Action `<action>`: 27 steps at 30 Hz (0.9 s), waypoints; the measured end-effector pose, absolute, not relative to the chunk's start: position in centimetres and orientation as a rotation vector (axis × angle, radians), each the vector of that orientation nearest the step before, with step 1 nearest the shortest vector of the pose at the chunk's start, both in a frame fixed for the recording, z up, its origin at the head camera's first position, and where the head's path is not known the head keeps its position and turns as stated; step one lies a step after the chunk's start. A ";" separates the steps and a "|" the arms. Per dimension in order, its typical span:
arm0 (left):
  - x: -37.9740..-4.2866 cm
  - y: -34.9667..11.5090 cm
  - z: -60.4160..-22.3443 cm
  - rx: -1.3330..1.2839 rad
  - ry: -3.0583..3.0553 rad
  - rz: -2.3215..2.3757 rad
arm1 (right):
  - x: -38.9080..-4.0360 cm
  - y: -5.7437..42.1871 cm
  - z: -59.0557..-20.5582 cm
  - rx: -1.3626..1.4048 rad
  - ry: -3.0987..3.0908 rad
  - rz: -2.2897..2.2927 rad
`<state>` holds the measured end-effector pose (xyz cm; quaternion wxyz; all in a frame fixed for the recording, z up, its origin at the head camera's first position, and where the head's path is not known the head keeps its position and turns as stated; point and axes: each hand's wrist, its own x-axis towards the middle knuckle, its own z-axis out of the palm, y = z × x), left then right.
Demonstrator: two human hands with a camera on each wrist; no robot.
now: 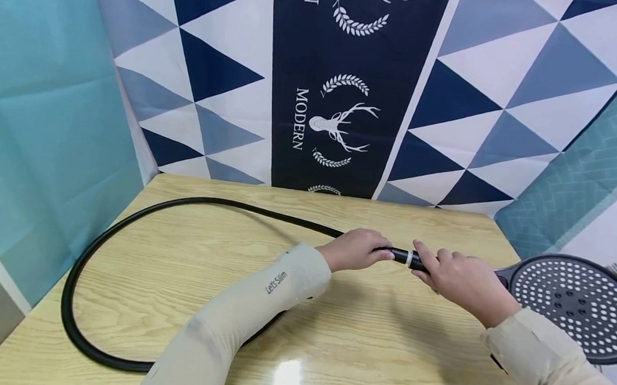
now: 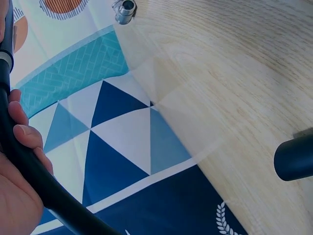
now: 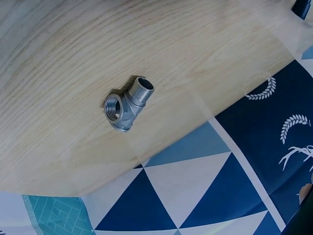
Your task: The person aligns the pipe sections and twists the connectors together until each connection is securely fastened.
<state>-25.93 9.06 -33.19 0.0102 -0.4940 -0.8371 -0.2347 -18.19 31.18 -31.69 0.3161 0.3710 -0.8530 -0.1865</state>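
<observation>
A long black hose [image 1: 72, 272] loops over the left of the table and comes back up to both hands. My left hand [image 1: 355, 249] grips the hose close to its connector; its fingers curl round it in the left wrist view too. My right hand [image 1: 462, 281] holds the handle of a round dark grey shower head [image 1: 572, 306], whose dotted face points up at the right. Between the hands, a white ring [image 1: 409, 258] shows where hose and handle meet in line. Part of the hose passes hidden under my left forearm.
A threaded metal tee fitting [image 3: 128, 103] lies on the light wood table [image 1: 138, 288]. In the left wrist view a black cylindrical end [image 2: 296, 157] shows at the right edge. Patterned cloth [image 1: 230, 82] hangs along the table's back edge, with teal cloth [image 1: 47, 123] at the left.
</observation>
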 end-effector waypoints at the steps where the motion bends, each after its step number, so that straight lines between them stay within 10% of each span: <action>1: -26.0 9.1 -33.1 -1.543 -2.610 -0.730 | -18.2 31.2 -31.6 0.977 -2.240 -0.492; 27: -26.6 8.4 -32.3 -1.591 -2.591 -0.750 | -18.8 30.5 -30.6 1.001 -2.245 -0.494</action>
